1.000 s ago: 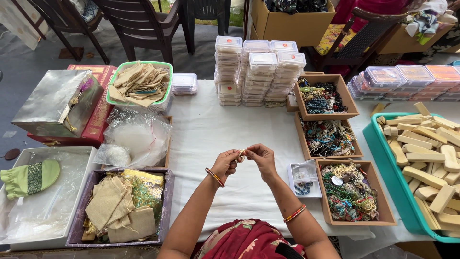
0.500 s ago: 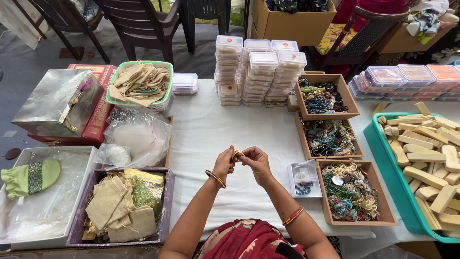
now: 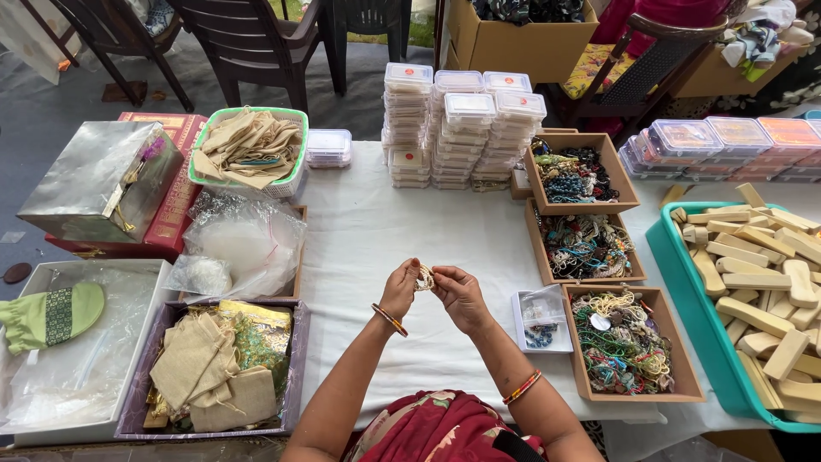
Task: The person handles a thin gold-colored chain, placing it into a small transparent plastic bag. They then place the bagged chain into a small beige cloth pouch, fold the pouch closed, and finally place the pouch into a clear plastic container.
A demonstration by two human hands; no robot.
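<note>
My left hand (image 3: 400,288) and my right hand (image 3: 459,297) meet over the white tablecloth (image 3: 368,231), both pinching a small beaded jewellery piece (image 3: 424,277) between their fingertips. Bangles circle both wrists. A small open clear box (image 3: 541,320) with a dark bead item lies just right of my right hand. Beside it, a brown tray of tangled bead strings (image 3: 629,344) sits nearest my right arm.
Two more brown bead trays (image 3: 581,174) (image 3: 584,244) stand behind. Stacks of clear plastic boxes (image 3: 457,128) fill the back centre. A teal tray of wooden pieces (image 3: 753,291) sits right. Left: a purple box of cloth pouches (image 3: 214,368), plastic bags (image 3: 244,244), a green basket (image 3: 250,150), a silver box (image 3: 98,180).
Both hands stay together at the same spot; the fingers have shifted slightly around the small beaded piece.
</note>
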